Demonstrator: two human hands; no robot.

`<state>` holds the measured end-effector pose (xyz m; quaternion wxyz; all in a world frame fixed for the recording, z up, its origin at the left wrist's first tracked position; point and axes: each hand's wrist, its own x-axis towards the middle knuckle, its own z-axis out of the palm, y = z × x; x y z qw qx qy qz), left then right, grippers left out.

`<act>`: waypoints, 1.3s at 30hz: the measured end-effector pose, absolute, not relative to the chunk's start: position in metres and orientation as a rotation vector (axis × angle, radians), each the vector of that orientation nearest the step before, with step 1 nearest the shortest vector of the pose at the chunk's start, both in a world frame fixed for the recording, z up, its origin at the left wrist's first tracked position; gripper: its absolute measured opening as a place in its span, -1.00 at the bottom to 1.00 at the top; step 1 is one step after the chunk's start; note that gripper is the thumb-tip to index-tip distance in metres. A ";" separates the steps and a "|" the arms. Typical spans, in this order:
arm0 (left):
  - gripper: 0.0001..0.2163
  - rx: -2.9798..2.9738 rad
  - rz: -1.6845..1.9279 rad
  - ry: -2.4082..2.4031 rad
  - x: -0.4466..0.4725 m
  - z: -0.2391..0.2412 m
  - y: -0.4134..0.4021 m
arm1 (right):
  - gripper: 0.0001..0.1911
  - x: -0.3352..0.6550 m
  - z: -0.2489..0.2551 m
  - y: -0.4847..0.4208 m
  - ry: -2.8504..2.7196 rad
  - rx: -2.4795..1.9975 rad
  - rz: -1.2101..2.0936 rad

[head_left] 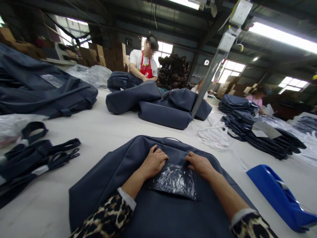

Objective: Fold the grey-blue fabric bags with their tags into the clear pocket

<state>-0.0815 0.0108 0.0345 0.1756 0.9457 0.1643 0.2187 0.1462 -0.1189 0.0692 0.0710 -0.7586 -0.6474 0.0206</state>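
Note:
A dark blue fabric bag lies flat on the white table right in front of me. A small clear plastic packet rests on top of the bag between my hands. My left hand presses down on the bag at the packet's upper left corner, fingers curled. On the other side, my right hand grips the packet's upper right corner and the fabric edge there. Both forearms wear leopard-print sleeves.
A blue tape dispenser sits at the right. Black straps lie at the left. More blue bags are piled mid-table, with folded stacks at the right. A person in a red apron works across the table.

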 end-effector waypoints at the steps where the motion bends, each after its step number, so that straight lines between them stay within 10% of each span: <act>1: -0.88 2.685 0.641 0.496 -0.082 0.036 0.011 | -0.82 0.148 0.071 -0.118 -1.891 -2.309 -0.009; 15: -0.85 2.684 0.820 1.023 -0.085 0.039 0.017 | -0.98 0.144 0.052 -0.148 -1.530 -2.489 -0.423; 20: -0.70 2.414 1.005 1.007 -0.082 0.040 0.015 | -0.55 0.132 0.060 -0.140 -1.879 -2.316 -0.092; 26: -0.63 2.401 1.010 0.842 -0.084 0.043 0.015 | -0.77 0.130 0.081 -0.127 -1.991 -2.086 0.525; 34: -0.79 2.508 0.765 0.529 -0.082 0.044 0.008 | -0.77 0.124 0.071 -0.121 -1.877 -2.249 -0.139; 39: -0.90 2.651 0.836 0.644 -0.082 0.041 0.013 | -0.70 0.109 0.057 -0.110 -1.880 -2.220 0.006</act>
